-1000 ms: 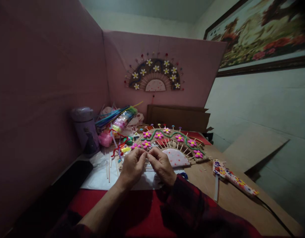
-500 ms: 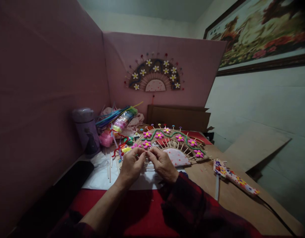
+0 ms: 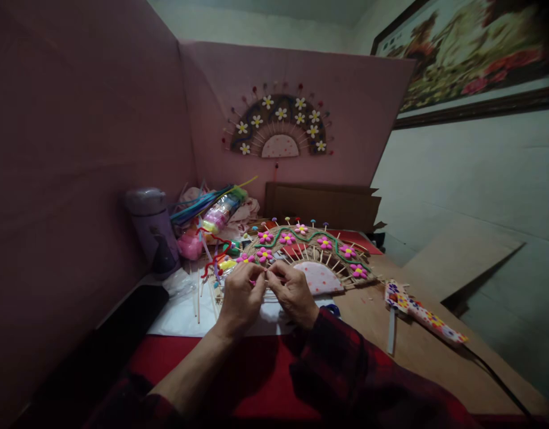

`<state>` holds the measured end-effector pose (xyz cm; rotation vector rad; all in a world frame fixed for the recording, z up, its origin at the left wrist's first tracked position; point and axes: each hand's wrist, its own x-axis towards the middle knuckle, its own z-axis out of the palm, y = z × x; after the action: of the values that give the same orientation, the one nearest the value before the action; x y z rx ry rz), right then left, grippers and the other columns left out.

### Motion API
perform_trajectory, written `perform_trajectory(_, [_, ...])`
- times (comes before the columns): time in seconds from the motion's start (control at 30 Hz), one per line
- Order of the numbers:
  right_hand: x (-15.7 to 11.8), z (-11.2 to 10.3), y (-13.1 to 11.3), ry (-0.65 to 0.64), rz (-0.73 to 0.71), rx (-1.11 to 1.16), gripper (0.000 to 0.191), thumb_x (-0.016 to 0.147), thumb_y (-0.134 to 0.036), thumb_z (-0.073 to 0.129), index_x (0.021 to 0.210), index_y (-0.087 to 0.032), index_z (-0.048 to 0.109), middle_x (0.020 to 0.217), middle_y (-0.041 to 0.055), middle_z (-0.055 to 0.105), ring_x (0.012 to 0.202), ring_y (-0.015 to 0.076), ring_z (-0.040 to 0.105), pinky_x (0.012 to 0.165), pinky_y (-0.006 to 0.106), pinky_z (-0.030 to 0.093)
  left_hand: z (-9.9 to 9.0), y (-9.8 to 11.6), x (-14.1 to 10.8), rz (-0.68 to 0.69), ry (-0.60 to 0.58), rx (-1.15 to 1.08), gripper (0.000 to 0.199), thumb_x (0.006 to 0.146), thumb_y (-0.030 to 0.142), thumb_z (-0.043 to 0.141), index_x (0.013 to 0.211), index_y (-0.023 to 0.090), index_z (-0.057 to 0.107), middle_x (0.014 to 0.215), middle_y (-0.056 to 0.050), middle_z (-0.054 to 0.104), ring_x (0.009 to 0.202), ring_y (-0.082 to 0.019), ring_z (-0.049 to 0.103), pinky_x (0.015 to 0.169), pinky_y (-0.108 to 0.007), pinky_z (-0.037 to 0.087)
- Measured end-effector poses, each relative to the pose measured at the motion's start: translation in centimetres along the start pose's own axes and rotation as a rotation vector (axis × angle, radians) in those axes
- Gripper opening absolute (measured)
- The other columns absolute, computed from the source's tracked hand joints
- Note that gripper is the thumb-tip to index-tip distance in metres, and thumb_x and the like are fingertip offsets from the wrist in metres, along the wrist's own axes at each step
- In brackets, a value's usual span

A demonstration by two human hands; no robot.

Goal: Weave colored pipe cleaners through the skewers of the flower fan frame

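My left hand (image 3: 242, 298) and my right hand (image 3: 294, 294) meet fingertip to fingertip above the white sheet (image 3: 180, 319). Both are closed in a pinch, and whatever sits between the fingertips is too small to make out. Just behind them lies a half-round fan (image 3: 274, 238) wrapped in brown twine, with pink clay flowers, a wavy green strip and sticks with coloured tips along its rim. Its white, red-dotted half-disc (image 3: 321, 279) is right beside my right hand. Several thin sticks (image 3: 197, 298) rest on the sheet left of my left hand.
A purple bottle (image 3: 153, 229) stands at left, near pipe cleaners (image 3: 198, 205) and bagged coloured clay (image 3: 221, 211). A flower-patterned glue gun (image 3: 426, 313) with a cord lies at right. Another fan (image 3: 278, 122) hangs on the pink panel. Cardboard (image 3: 321, 205) leans behind.
The view has tilted slightly, so the panel and hanging fan appear higher. My hands stay pinched together at nearly the same spot, with only a small shift of the fingers.
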<state>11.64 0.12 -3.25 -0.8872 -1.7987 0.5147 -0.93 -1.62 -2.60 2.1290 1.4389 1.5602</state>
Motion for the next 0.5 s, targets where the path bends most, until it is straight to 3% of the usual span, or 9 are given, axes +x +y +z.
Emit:
perform_trajectory(0.27, [-0.16, 0.11, 0.10, 0.075, -0.012, -0.037, 0.019, 0.084, -0.024, 0.044, 0.066, -0.018, 0.048, 0.060, -0.0037, 0.046, 0.057, 0.0097, 0.044, 0.055, 0.021, 0.034, 0.32, -0.41, 0.11, -0.143, -0.051, -0.182, 0.017, 0.081, 0.027, 0.049, 0.079, 0.017, 0.063, 0.074, -0.003, 0.064, 0.066, -0.015, 0.058, 0.059, -0.025, 0.043])
perform_trajectory(0.5, [-0.07, -0.15, -0.17, 0.039, -0.015, -0.041, 0.019, 0.084, -0.026, 0.044, 0.068, -0.018, 0.051, 0.062, -0.0023, 0.050, 0.058, 0.0106, 0.046, 0.055, 0.022, 0.034, -0.17, -0.38, 0.30, -0.095, -0.059, -0.122, 0.018, 0.081, 0.028, 0.049, 0.079, 0.017, 0.064, 0.074, -0.005, 0.064, 0.067, -0.016, 0.059, 0.059, -0.026, 0.044])
